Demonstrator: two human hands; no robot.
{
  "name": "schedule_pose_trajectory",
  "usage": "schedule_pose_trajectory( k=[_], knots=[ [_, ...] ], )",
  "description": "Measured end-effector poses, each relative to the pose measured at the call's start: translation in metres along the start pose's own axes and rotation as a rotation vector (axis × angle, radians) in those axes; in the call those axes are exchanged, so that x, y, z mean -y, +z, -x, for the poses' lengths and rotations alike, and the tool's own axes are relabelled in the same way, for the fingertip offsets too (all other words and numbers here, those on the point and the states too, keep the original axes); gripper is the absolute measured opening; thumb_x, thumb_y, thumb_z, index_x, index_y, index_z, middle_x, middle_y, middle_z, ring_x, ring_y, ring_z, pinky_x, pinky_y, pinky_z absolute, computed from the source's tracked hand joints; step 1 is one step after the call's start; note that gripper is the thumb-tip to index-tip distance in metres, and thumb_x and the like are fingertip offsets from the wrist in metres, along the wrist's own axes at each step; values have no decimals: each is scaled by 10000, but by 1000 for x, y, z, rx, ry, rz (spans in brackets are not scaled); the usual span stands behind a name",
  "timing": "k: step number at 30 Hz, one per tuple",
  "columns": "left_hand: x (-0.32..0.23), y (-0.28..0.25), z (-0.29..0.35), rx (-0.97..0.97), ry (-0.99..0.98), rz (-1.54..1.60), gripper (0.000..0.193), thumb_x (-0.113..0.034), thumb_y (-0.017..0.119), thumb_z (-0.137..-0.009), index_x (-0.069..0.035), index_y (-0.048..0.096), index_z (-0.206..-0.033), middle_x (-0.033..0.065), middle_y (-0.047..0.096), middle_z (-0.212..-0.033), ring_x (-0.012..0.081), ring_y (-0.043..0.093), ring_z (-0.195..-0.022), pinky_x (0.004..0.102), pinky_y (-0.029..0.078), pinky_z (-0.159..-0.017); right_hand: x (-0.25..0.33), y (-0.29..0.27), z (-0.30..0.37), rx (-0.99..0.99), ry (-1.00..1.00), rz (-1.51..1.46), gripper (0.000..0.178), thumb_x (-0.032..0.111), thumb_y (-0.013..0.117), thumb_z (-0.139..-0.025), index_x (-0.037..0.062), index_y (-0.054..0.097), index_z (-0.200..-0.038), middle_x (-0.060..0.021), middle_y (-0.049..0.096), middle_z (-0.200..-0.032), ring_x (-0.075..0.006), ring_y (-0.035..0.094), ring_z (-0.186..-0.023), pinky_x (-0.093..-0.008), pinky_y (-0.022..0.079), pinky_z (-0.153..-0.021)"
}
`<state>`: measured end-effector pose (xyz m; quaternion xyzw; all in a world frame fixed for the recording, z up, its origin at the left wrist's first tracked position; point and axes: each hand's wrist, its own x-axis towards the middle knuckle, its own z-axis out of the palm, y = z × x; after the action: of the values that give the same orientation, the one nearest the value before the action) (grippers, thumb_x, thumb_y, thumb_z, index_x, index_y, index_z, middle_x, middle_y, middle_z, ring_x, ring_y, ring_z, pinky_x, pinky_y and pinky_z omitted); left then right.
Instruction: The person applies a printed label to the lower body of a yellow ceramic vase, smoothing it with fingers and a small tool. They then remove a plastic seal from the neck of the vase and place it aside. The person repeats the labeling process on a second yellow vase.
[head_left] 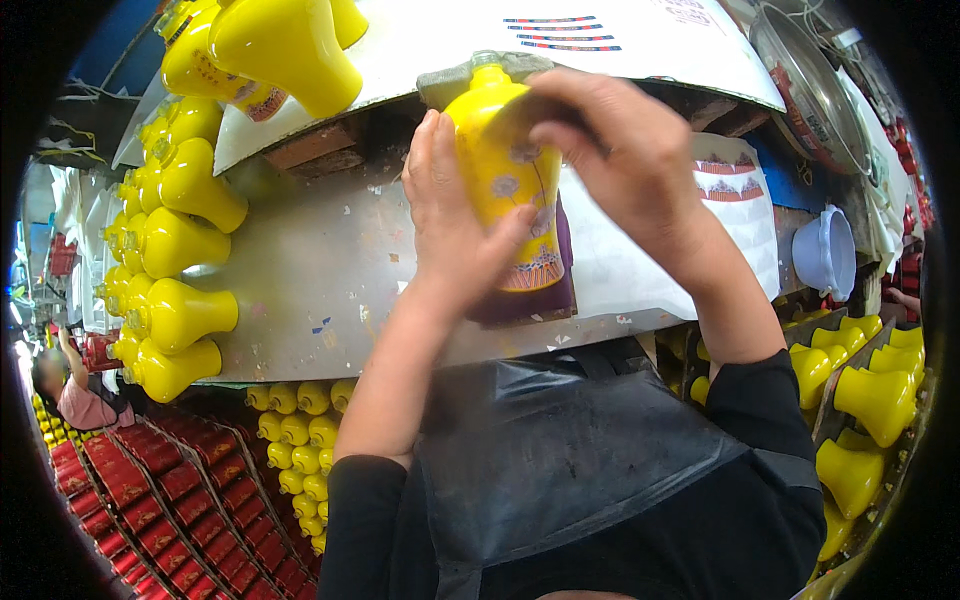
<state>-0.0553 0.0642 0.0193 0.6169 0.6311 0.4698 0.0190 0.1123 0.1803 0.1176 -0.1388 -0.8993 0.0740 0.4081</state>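
Note:
A glossy yellow bottle [482, 160] with flower decals and a patterned band near its base lies on the bench, its neck pointing away from me. My left hand [440, 200] wraps its left side, thumb across the lower body. My right hand [630, 140] pinches a dark, flat, scraper-like piece [522, 115] against the upper right of the bottle; motion blurs its outline. The neck rests by a grey pad [440, 88], and a purple cloth [568, 290] shows beneath the base.
Yellow bottles [180, 245] lie stacked along the bench's left side; more stand on the white board [420, 30] with thin decal strips [562, 34]. Right are patterned decal sheets [728, 175], a pale bucket [825, 250] and racked bottles [875, 400]. Red boxes [150, 500] and another person [85, 400] are left.

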Motion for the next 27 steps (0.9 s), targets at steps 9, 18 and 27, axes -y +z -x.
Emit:
schedule_pose_trajectory(
  k=[9,18,27],
  knots=[
    [-8,1,0,48,-553,1101,849,-330,565,-1031,-126,44,-1668,165,269,-1648,304,327,-1506,465,295,-1231,33,8,74,142,-115,-390,159,65,760,-814,52,722,-968,-91,752,-984,-262,746,-901,-384,606,-794],
    [-21,-7,-3,97,-618,1234,793,-197,453,-1069,-148,-50,-1680,146,269,-1663,312,368,-1497,458,289,-1243,15,24,74,-239,426,-404,264,-121,737,-864,33,599,-1028,-137,717,-1169,-170,700,-1030,-293,585,-876],
    [-28,-13,0,63,-605,994,862,-164,611,-1018,-93,67,-1681,178,312,-1638,294,379,-1487,439,343,-1212,39,15,84,-170,240,-186,277,-52,782,-702,60,715,-946,-108,754,-989,-296,756,-899,-366,617,-794]
  ],
)
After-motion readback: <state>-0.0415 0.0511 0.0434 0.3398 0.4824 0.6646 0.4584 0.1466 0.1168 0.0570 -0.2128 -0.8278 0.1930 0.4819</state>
